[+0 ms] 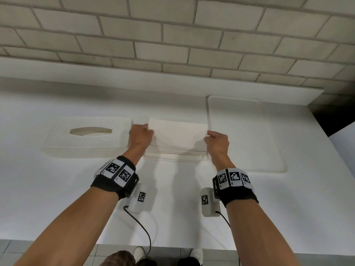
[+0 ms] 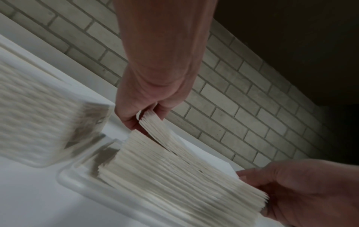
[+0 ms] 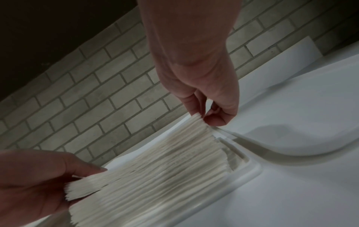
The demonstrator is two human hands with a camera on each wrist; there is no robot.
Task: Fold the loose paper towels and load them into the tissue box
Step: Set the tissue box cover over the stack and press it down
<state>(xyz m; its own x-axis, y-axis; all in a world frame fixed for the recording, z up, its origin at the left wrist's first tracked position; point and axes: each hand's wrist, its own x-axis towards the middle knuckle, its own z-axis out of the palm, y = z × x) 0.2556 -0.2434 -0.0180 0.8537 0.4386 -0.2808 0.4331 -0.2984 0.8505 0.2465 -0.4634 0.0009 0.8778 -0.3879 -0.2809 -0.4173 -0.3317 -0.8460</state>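
Observation:
A thick stack of white paper towels point(image 1: 177, 140) lies mid-table on a shallow white base point(image 2: 77, 176). My left hand point(image 1: 145, 129) pinches the left end of the upper bundle. My right hand point(image 1: 209, 134) pinches its right end. In the left wrist view the left hand point(image 2: 147, 118) holds that bundle point(image 2: 155, 129) raised off the sheets below. The right wrist view shows the right hand point(image 3: 204, 114) pinching the stack's point(image 3: 155, 161) far corner. The white textured tissue box cover point(image 1: 86, 137), with an oval slot on top, stands just left of the stack.
A large flat white tray point(image 1: 247, 135) lies right of the stack, touching it. A brick wall point(image 1: 172, 35) with a white ledge runs along the back. The table's near edge point(image 1: 172, 244) is below my wrists, with cables hanging over it.

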